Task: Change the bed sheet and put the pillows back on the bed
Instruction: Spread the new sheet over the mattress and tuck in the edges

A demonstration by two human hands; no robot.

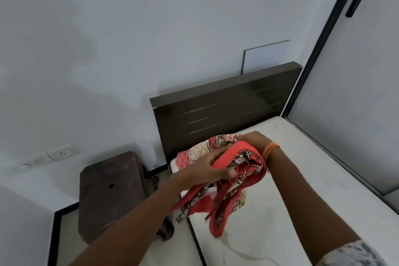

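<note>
Head view: bunched red patterned bed sheet (pixel 220 177) held up over the near left corner of the bare white mattress (pixel 302 190), folds hanging toward its edge. Left hand (pixel 207 170) closed on the cloth from the left, fingers wrapped into the folds. Right hand (pixel 254 140) clamped on the top of the bundle, orange thread band (pixel 271 149) at the wrist. Dark brown wooden headboard (pixel 226 110) behind, against the pale wall. Dark wooden stool (pixel 110 192) on the floor left of the bed, below a white wall socket (pixel 62 153).
</note>
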